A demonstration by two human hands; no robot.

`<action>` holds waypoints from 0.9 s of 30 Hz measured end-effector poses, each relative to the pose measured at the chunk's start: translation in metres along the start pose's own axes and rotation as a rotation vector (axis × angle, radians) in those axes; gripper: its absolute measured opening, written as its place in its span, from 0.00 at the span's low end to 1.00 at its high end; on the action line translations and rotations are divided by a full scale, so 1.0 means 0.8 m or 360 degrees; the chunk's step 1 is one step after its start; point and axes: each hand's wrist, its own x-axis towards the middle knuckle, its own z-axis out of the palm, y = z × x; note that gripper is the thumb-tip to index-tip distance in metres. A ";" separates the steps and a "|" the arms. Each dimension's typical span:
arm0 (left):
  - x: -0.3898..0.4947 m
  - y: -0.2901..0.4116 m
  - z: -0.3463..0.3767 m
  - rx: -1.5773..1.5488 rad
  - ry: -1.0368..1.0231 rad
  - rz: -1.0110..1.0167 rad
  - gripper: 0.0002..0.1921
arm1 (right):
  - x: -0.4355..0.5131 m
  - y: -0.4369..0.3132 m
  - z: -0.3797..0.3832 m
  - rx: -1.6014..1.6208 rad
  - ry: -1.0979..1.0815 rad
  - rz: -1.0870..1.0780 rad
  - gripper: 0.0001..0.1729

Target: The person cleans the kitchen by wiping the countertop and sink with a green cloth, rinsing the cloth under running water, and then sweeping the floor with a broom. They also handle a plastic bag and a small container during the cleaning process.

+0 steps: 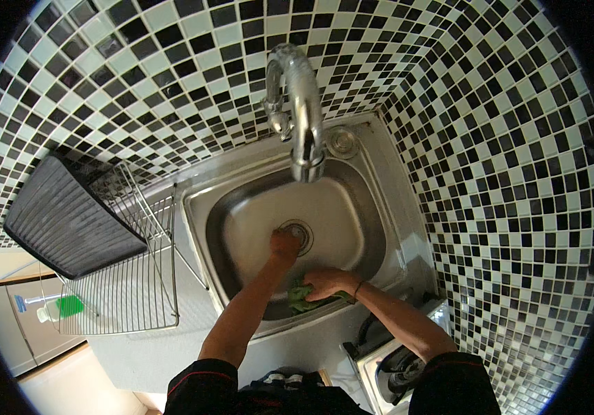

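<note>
My left hand (285, 245) reaches down to the drain (304, 244) of the stainless steel sink (271, 205). It covers the drain's left part, and its fingers are too hidden to show whether they grip anything. Close to the sink's front wall, my right hand (332, 283) holds a bunch of leafy greens (299, 298). Some leaves stick out left of the fingers, and green stems show by the wrist. A dark band circles that wrist. Above the basin arches a chrome faucet (308, 124), and I see no water running from it.
Left of the sink stands a wire dish rack (120, 306) with a dark ridged tray (74, 218) leaning in it. A gas stove (405, 371) sits at the lower right. Black-and-white mosaic tile walls (494, 197) enclose the back and right. A green-and-white bottle (63, 307) appears beyond the rack.
</note>
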 end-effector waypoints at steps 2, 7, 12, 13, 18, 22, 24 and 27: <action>0.009 -0.002 0.013 0.0022 0.0051 0.0036 0.14 | -0.019 0.004 -0.012 0.0056 0.0017 -0.0126 0.23; 0.012 -0.005 0.034 -0.0034 0.0253 0.0149 0.16 | -0.064 0.006 -0.040 -0.0089 0.0012 -0.0037 0.26; 0.013 0.000 0.025 -0.0203 0.0169 0.0022 0.17 | -0.073 -0.001 -0.043 -0.0065 0.0069 -0.0018 0.26; 0.011 0.001 0.021 -0.0141 0.0087 0.0025 0.17 | -0.072 -0.001 -0.041 -0.0085 0.0048 0.0019 0.26; -0.008 0.001 0.000 -0.0298 0.0155 -0.0001 0.17 | -0.071 0.000 -0.032 -0.0146 0.0140 0.0008 0.26; -0.020 -0.005 -0.002 -0.0239 0.0438 0.0053 0.16 | -0.072 0.002 -0.029 -0.0130 0.0111 0.0037 0.27; -0.023 -0.010 0.006 -0.0463 0.0450 -0.0018 0.16 | -0.072 0.003 -0.029 -0.0136 0.0104 0.0043 0.27; -0.026 -0.019 0.027 -0.0900 0.0783 0.0064 0.16 | -0.071 0.004 -0.029 -0.0147 0.0052 0.0079 0.26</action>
